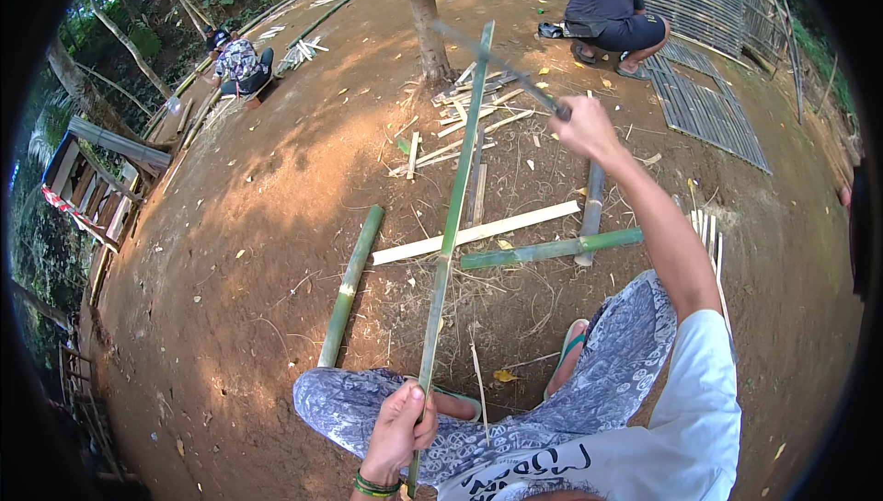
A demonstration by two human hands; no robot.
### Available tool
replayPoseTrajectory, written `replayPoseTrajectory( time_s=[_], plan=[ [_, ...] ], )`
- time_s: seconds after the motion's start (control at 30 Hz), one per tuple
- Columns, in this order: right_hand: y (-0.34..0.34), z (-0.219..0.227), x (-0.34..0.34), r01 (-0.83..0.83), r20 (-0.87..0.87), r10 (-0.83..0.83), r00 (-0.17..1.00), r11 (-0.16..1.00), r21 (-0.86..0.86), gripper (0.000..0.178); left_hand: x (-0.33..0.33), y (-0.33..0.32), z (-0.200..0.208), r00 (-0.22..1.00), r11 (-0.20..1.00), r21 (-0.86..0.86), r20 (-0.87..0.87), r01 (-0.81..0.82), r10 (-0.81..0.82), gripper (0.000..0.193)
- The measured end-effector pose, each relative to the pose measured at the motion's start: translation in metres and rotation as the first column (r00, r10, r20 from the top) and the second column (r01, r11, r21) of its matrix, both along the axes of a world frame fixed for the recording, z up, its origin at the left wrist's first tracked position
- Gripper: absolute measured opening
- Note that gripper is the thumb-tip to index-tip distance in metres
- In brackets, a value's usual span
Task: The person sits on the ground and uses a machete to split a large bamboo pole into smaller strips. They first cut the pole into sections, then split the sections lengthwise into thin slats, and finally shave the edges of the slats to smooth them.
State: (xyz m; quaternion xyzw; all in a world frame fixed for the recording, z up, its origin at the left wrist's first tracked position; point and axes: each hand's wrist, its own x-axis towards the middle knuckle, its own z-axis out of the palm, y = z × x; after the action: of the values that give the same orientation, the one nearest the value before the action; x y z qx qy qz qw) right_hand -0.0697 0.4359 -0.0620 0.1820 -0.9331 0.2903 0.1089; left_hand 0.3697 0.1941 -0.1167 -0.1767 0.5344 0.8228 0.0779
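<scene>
My left hand (401,423) is closed around the lower end of a long green bamboo strip (457,193), which slants up and away in front of me. Raised at the right, my right hand (586,126) grips the dark handle of a long-bladed knife (515,73). Its blade, smeared by motion, points up and to the left and crosses the strip near its far end in the picture; whether the two touch I cannot tell. Beyond my knees, a pale split bamboo slat (515,225) lies behind the strip, close to a green bamboo pole (552,251).
Another green bamboo piece (352,285) lies left of the strip. Split slats (460,119) are heaped by a tree trunk (429,36). One person (607,13) squats at the far right beside dark slatted panels (704,105); another person (239,61) sits at the far left.
</scene>
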Motion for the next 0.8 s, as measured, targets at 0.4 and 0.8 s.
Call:
replayPoseTrajectory(
  time_s=[0.4, 0.8],
  plan=[
    [-0.040, -0.002, 0.063, -0.123, 0.267, 0.519, 0.812, 0.599, -0.791, 0.030, -0.005, 0.025, -0.044, 0.989, 0.816, -0.565, -0.142, -0.120, 0.047, 0.024],
    [-0.039, -0.012, 0.081, -0.029, 0.257, 0.391, 0.884, 0.595, -0.803, 0.025, -0.022, 0.022, -0.040, 0.980, 0.751, -0.642, -0.196, -0.154, 0.034, 0.023]
  ],
)
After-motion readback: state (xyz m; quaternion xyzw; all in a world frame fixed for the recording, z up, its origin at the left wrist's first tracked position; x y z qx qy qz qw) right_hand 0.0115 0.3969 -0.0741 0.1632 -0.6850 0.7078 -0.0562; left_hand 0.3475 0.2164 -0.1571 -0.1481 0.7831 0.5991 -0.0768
